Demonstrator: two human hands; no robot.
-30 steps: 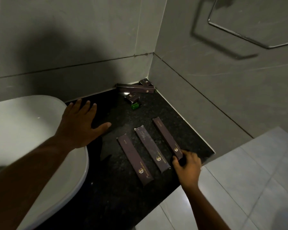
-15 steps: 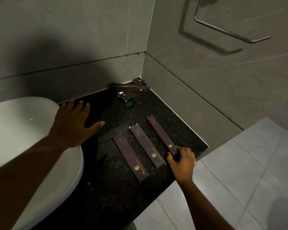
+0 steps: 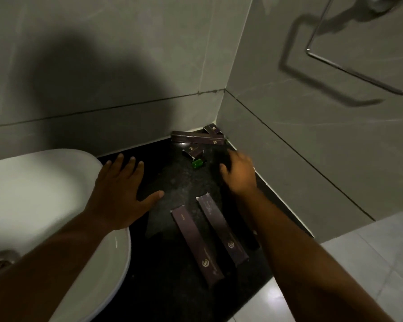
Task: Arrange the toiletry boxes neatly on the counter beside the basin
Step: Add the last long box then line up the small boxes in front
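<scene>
Head view, looking down into the corner beside the basin (image 3: 56,182). My left hand (image 3: 119,196) lies flat and spread on the dark desk (image 3: 172,287) against the basin's rim, holding nothing. My right hand (image 3: 240,173) is blurred above the desk, near the right-hand wall, its fingers curled downward; I cannot tell whether it holds anything. Two long boxes (image 3: 197,246) (image 3: 222,230) lie side by side and nearly parallel on the near part of the desk, logos toward me; a dark shape beneath my right forearm may be a third, but it is mostly hidden. The unsorted remainder sits in the far corner: one long box (image 3: 198,138) lying crosswise along the back wall, a small box (image 3: 212,129) behind it against the corner, another small box (image 3: 192,151) with an open flap in front, and a small green item (image 3: 197,163) just beside that. The step in hand, as I judge it, is reaching for this corner cluster. To do it well I should take one box at a time, lifting rather than dragging so the aligned pair is not disturbed, keep my forearm raised above the row, and mind the open flap, which would likely crush under a firm pinch. The crosswise box should be turned parallel to the row.
</scene>
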